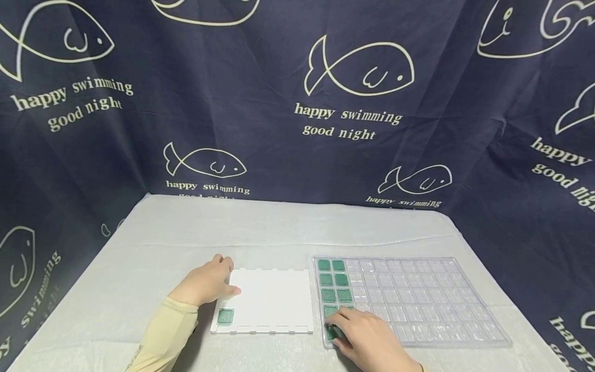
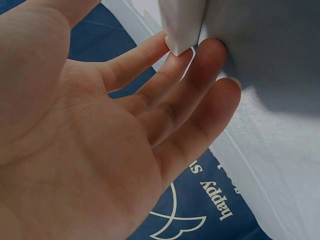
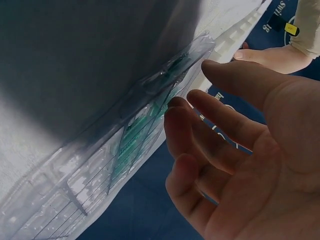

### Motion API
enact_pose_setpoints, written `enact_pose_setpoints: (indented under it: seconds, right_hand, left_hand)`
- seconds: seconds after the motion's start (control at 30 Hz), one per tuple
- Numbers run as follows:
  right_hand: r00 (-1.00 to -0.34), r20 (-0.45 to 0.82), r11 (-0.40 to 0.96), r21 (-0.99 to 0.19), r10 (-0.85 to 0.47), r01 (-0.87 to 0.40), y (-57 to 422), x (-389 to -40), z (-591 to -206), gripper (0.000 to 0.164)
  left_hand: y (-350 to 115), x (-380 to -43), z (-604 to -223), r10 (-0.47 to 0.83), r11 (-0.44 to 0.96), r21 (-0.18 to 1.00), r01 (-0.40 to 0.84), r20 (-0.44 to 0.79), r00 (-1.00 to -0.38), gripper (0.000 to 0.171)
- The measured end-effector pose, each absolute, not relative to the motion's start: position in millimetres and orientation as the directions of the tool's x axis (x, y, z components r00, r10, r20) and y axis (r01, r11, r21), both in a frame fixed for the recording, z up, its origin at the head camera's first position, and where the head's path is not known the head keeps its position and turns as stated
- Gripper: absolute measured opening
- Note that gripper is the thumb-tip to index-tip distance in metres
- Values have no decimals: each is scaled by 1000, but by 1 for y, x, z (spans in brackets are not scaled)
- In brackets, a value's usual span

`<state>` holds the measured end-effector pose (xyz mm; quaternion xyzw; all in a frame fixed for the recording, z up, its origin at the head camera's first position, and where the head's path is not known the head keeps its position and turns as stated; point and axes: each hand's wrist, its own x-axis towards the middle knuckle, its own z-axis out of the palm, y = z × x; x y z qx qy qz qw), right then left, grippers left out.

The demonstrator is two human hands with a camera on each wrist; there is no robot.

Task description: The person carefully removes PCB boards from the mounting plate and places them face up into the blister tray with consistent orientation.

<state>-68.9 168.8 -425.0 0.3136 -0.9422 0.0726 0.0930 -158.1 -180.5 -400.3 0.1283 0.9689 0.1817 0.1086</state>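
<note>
A flat white board (image 1: 274,297) with notched edges lies in front, one small green circuit board (image 1: 225,316) at its near left corner. My left hand (image 1: 211,281) rests at the board's left side, thumb on top; its fingers (image 2: 175,110) reach loosely extended to the white edge in the left wrist view. To the right is a clear plastic tray (image 1: 418,299) of small compartments. My right hand (image 1: 367,336) is over its near left corner, fingertips at a green circuit board (image 1: 332,332) in the front compartment. Thumb and fingers are apart in the right wrist view.
More green circuit boards (image 1: 328,295) fill the tray's two left columns. A pale cloth covers the table (image 1: 260,227), and a dark blue curtain (image 1: 279,170) with fish prints hangs behind and at both sides. The board and tray lie side by side with a narrow gap.
</note>
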Motion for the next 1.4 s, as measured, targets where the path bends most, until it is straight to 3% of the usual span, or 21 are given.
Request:
enact_pose_setpoints:
  seconds: [0.57, 1.4]
  right_hand:
    - [-815, 166, 816, -84, -555, -572, 166, -68, -423, 24]
    - [-762, 287, 789, -35, -581, -614, 153, -75, -413, 23]
  left_hand:
    - [-181, -158, -403, 281, 905, 375, 201, -174, -944, 55]
    - [-181, -157, -401, 286, 902, 378, 207, -166, -944, 54]
